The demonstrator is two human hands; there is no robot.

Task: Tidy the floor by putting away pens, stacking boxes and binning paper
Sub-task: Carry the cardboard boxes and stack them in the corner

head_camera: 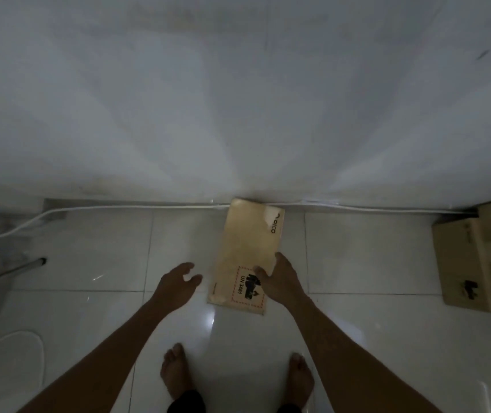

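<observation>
We are looking straight down, and our two bare feet (178, 374) are standing on the glossy white tiled floor (74, 248). Both arms are stretching forward. Our left hand (177, 283) is hanging above the tiles with its fingers spread and loose, gripping nothing, just beside the near left edge of the flat cardboard box (247, 251). Our right hand (277, 278) is resting on the box's near right part, fingers curled over the top face and the thumb along the right edge, so it is grasping the box there. That box is lying lengthwise away from us, a red dashed label reading "UN 3481" at its near end, its far end touching the foot of the white wall (238, 99). A white cable (137, 207) is running along the wall's base. Off to the right, well apart, bigger cardboard boxes (476, 257) are sitting against the wall. At far left a thin metal leg (15, 268) is slanting over the tiles.
</observation>
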